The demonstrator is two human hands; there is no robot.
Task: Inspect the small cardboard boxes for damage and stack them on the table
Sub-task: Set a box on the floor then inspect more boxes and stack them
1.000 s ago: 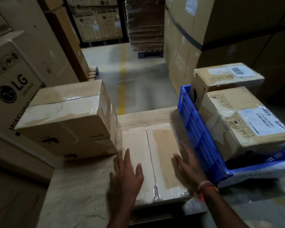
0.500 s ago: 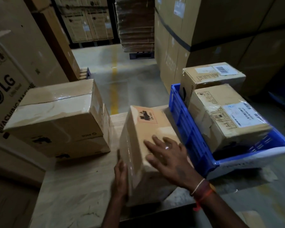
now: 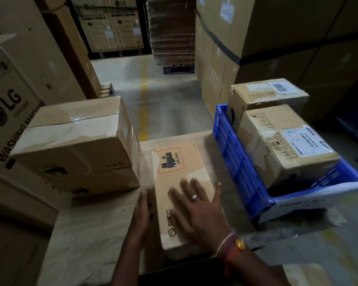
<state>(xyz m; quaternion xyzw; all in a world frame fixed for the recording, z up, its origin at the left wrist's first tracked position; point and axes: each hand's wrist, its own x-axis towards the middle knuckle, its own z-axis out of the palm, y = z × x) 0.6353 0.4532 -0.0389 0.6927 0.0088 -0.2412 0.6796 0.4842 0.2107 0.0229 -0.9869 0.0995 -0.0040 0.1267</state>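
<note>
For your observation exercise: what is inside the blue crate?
The blue crate holds two taped cardboard boxes: the near box and the far box behind it. The crate's floor beneath them is hidden.

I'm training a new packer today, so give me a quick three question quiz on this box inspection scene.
1. True or false: the right hand lies flat on the box with the UN 3481 label.
2. How many boxes sit in the blue crate?
3. Where is the stack? A) left of the labelled box B) inside the crate C) on the floor

Key: 1 true; 2 two; 3 A
</note>
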